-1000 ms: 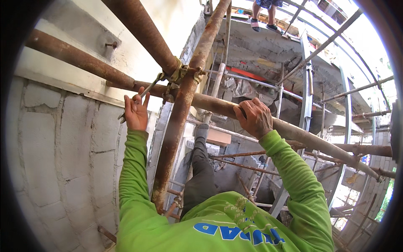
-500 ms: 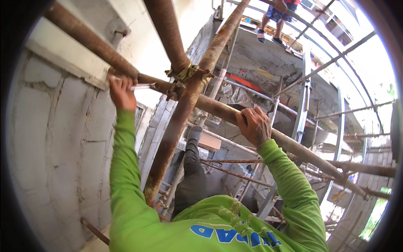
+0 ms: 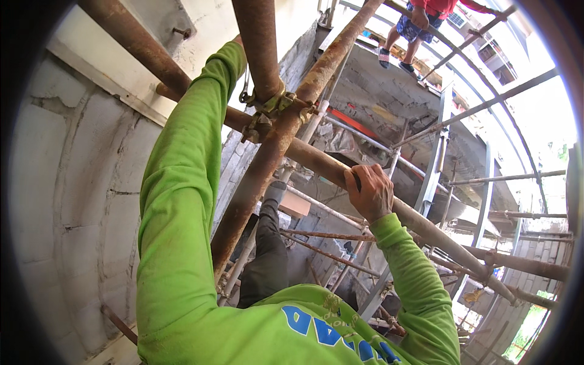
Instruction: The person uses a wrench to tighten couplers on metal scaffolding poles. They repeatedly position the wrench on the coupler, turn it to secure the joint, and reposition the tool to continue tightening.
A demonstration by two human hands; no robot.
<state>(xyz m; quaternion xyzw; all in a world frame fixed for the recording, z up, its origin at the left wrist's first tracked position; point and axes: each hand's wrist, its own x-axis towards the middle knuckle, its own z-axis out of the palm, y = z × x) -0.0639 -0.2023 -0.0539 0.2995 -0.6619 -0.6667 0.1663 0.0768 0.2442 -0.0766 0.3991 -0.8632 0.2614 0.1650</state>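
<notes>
My left hand [image 3: 238, 40] is raised high beside a rusty upright pipe [image 3: 257, 48], its fingers mostly hidden by that pipe and the green sleeve. From the hand a metal wrench [image 3: 246, 85] runs down, its head close to a brass-coloured scaffold clamp [image 3: 274, 104]. The clamp joins the upright, a long slanting rusty pipe [image 3: 267, 159] and a crossing pipe [image 3: 322, 163]. My right hand [image 3: 371, 191] is closed over the crossing pipe, to the right of the joint.
A grey block wall [image 3: 85, 194] stands at the left, with a rusty bar [image 3: 118, 323] near its foot. Below, my leg [image 3: 267, 255] reaches down among thinner scaffold pipes [image 3: 331, 236]. Another person [image 3: 407, 30] stands on a ledge at the upper right.
My left hand has moved up and away from the crossing pipe, and the wrench has swung from lying along that pipe to upright by the clamp. My right hand keeps its grip.
</notes>
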